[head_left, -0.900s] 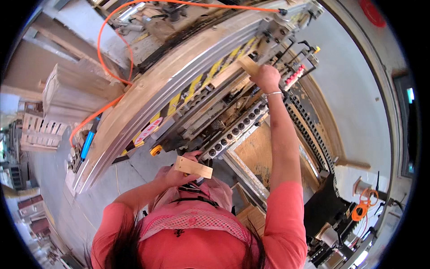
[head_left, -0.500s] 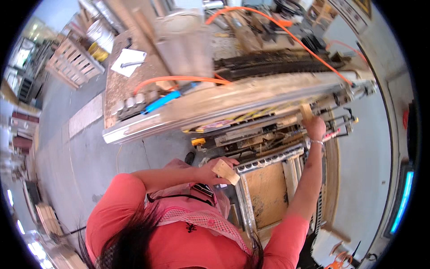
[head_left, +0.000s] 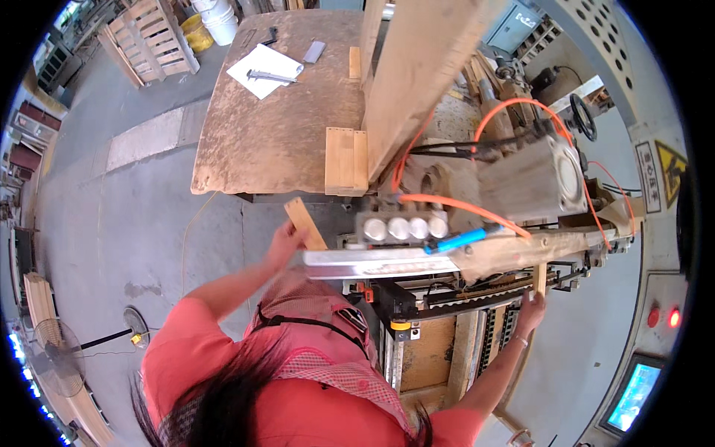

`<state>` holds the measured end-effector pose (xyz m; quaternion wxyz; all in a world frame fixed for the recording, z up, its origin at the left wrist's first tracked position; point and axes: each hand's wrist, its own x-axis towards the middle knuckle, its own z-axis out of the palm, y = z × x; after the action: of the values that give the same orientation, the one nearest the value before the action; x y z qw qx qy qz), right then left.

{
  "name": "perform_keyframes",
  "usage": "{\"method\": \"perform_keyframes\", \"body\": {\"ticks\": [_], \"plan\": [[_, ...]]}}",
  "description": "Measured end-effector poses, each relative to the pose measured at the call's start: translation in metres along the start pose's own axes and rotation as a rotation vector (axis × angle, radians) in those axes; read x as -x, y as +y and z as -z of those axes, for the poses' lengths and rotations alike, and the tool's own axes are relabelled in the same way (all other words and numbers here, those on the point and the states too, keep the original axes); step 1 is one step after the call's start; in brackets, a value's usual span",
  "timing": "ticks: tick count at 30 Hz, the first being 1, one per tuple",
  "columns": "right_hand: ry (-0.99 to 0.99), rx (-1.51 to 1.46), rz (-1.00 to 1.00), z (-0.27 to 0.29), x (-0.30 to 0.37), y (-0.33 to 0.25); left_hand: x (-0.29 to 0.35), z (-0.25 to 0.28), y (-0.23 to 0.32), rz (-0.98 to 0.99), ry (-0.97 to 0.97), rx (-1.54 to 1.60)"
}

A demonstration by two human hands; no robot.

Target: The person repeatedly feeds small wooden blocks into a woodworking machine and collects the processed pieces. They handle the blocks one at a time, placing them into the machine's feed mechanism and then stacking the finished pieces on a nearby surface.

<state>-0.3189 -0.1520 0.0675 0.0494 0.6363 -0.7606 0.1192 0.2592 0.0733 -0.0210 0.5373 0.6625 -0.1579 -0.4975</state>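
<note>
My left hand (head_left: 285, 247) is closed round a short flat wooden strip (head_left: 305, 223), raised beside the left end of a metal rail (head_left: 380, 262). Small dark marks show near the strip's top end. Over at the right, my right hand (head_left: 530, 311) grips another narrow wooden piece (head_left: 540, 279), held upright at the front edge of a woodworking machine (head_left: 514, 179). Whether that piece touches the machine I cannot tell. Along the machine's front lie a blue tool handle (head_left: 458, 240) and an orange hose (head_left: 462, 210).
Beyond my left hand stands a brown table (head_left: 261, 149) bearing stacked wooden blocks (head_left: 345, 160), paper (head_left: 253, 67) and a caliper (head_left: 272, 77). A tall board (head_left: 424, 67) rises beside it. At right is a control panel with a lit screen (head_left: 633, 395); a fan (head_left: 56, 357) stands at left.
The view has turned toward the table. My left hand has moved from in front of my waist out to the left and forward with its strip. My right hand still holds its piece near the machine.
</note>
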Motion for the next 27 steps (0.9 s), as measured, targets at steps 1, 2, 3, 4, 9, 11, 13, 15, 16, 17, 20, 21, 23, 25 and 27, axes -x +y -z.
{"method": "perform_keyframes", "body": {"ticks": [1, 2, 3, 4, 9, 11, 13, 15, 16, 17, 20, 21, 23, 25, 27], "plan": [[-0.021, -0.044, -0.006, 0.001, 0.015, -0.003, -0.032, 0.024, -0.013, -0.024, 0.021, -0.030], [-0.040, -0.089, -0.010, 0.000, 0.028, -0.006, -0.066, 0.044, -0.035, -0.051, 0.042, -0.058], [-0.054, -0.129, -0.021, 0.001, 0.042, -0.007, -0.092, 0.049, -0.035, -0.063, 0.039, -0.061], [-0.095, -0.130, -0.024, 0.004, 0.060, -0.007, -0.115, 0.055, -0.033, -0.071, 0.033, -0.070], [-0.172, -0.152, -0.047, 0.022, 0.134, 0.004, -0.250, 0.066, -0.081, -0.159, 0.191, -0.651], [-0.306, -0.063, -0.115, 0.035, 0.159, 0.006, -0.277, 0.058, -0.084, -0.183, 0.178, -0.680], [-0.353, -0.076, -0.171, 0.046, 0.186, 0.011, -0.301, 0.049, -0.085, -0.090, 0.179, -0.762], [-0.362, -0.096, -0.169, 0.061, 0.209, 0.015, -0.314, 0.045, -0.086, -0.046, 0.155, -0.702], [-0.370, -0.115, -0.155, 0.069, 0.214, 0.002, -0.318, 0.046, -0.087, -0.044, 0.177, -0.703], [-0.446, -0.056, -0.182, 0.077, 0.213, -0.010, -0.322, 0.047, -0.088, -0.041, 0.202, -0.703], [-0.451, -0.003, -0.224, 0.089, 0.236, 0.002, -0.343, 0.043, -0.102, -0.063, 0.283, -0.661], [-0.383, -0.044, -0.240, 0.089, 0.256, 0.032, -0.355, 0.040, -0.118, -0.093, 0.270, -0.648], [-0.399, -0.026, -0.220, 0.088, 0.256, 0.022, -0.357, 0.043, -0.121, -0.111, 0.273, -0.681], [-0.439, -0.004, -0.251, 0.089, 0.265, 0.018, -0.346, 0.041, -0.104, -0.092, 0.220, -0.761], [-0.430, 0.005, -0.216, 0.089, 0.268, 0.019, -0.342, 0.039, -0.097, -0.088, 0.235, -0.733]]}}
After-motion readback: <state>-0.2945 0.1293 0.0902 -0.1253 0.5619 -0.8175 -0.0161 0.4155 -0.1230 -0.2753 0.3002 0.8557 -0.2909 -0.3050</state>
